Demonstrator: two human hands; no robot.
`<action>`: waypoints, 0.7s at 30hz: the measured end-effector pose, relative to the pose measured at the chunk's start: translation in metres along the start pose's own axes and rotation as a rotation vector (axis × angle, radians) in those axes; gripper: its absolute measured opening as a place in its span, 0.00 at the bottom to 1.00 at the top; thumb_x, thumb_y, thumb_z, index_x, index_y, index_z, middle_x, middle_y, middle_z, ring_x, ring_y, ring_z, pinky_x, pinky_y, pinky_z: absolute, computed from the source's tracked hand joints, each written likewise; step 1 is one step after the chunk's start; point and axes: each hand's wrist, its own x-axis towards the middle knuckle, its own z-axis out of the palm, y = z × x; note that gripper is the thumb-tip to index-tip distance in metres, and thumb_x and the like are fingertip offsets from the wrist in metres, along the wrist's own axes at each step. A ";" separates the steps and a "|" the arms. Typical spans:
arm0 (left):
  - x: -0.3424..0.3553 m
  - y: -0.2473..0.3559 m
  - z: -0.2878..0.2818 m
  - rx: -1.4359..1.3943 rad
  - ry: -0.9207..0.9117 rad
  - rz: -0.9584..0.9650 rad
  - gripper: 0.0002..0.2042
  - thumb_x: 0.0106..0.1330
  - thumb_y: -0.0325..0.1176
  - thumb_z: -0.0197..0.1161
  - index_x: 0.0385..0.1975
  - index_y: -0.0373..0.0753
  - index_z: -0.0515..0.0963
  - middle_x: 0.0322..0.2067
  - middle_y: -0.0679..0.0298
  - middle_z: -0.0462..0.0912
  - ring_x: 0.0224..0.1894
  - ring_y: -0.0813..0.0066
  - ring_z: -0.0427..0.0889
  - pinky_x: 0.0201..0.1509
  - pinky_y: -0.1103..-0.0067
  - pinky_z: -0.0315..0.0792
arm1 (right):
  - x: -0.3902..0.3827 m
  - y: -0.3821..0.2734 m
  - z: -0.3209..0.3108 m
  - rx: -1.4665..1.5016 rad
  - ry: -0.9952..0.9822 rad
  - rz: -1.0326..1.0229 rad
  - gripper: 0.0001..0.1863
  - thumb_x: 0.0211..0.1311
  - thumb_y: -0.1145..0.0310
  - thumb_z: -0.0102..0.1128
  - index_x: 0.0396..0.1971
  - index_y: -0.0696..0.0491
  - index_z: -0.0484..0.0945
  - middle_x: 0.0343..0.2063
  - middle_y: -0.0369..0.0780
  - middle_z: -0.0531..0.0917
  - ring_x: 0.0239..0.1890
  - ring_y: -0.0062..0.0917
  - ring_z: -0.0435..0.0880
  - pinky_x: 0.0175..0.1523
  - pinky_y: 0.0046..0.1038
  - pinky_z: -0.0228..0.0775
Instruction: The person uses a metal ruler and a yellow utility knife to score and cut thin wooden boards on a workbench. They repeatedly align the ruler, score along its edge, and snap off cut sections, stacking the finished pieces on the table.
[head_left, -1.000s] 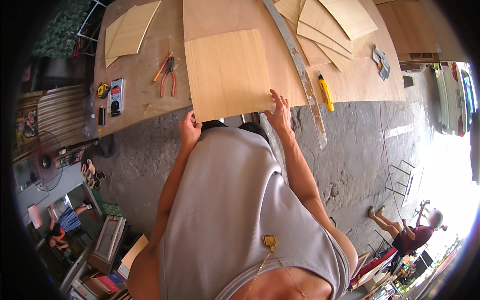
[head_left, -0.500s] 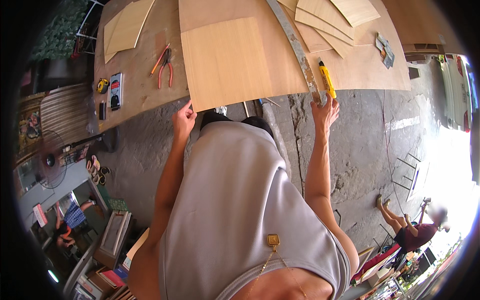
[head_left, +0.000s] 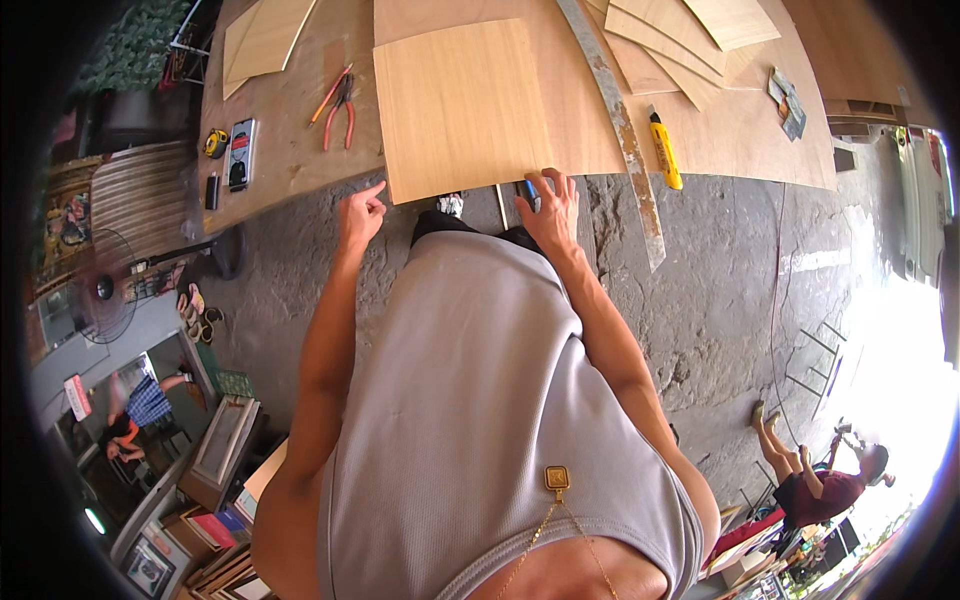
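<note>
A square plywood piece (head_left: 460, 110) lies on a larger plywood sheet (head_left: 575, 125), its near edge along the table's front. My left hand (head_left: 362, 215) is at its near left corner, index finger stretched toward the edge and the other fingers loosely bent, holding nothing. At the near right corner, my right hand (head_left: 552, 212) rests its fingertips on the edge, fingers apart. A worn metal straightedge (head_left: 622, 130) lies to the right, its near end jutting past the table. Beside it is a yellow utility knife (head_left: 664, 150), out of either hand.
Left on the table are red-handled pliers (head_left: 345, 112), a pencil (head_left: 332, 92), a phone (head_left: 240, 155) and a tape measure (head_left: 215, 143). Plywood offcuts (head_left: 670, 40) and a metal hinge-like piece (head_left: 788, 103) lie at right. A person (head_left: 815, 490) sits at far right.
My right hand has left the straightedge and utility knife and moved left to the square piece's near right corner. My left hand stays by the left corner. The whole view has shifted slightly.
</note>
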 end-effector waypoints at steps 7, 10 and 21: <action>-0.052 -0.045 -0.011 0.378 0.092 -0.219 0.15 0.57 0.35 0.69 0.45 0.42 0.86 0.46 0.51 0.85 0.48 0.55 0.84 0.54 0.66 0.76 | -0.002 0.048 -0.047 -0.324 0.299 0.235 0.28 0.43 0.58 0.80 0.49 0.44 0.83 0.56 0.45 0.75 0.59 0.43 0.72 0.61 0.49 0.64; -0.055 -0.034 -0.008 0.351 0.064 -0.240 0.19 0.57 0.40 0.71 0.49 0.43 0.85 0.63 0.51 0.74 0.62 0.49 0.74 0.65 0.63 0.69 | -0.005 0.095 -0.069 -0.478 0.208 0.512 0.38 0.45 0.58 0.78 0.60 0.42 0.73 0.61 0.46 0.71 0.64 0.43 0.69 0.61 0.51 0.62; 0.054 0.073 0.019 0.082 0.209 0.260 0.22 0.58 0.40 0.72 0.51 0.40 0.81 0.54 0.51 0.78 0.57 0.52 0.76 0.62 0.63 0.70 | 0.008 0.089 -0.084 0.036 0.016 0.582 0.22 0.41 0.64 0.70 0.40 0.56 0.81 0.28 0.46 0.86 0.31 0.35 0.86 0.41 0.37 0.79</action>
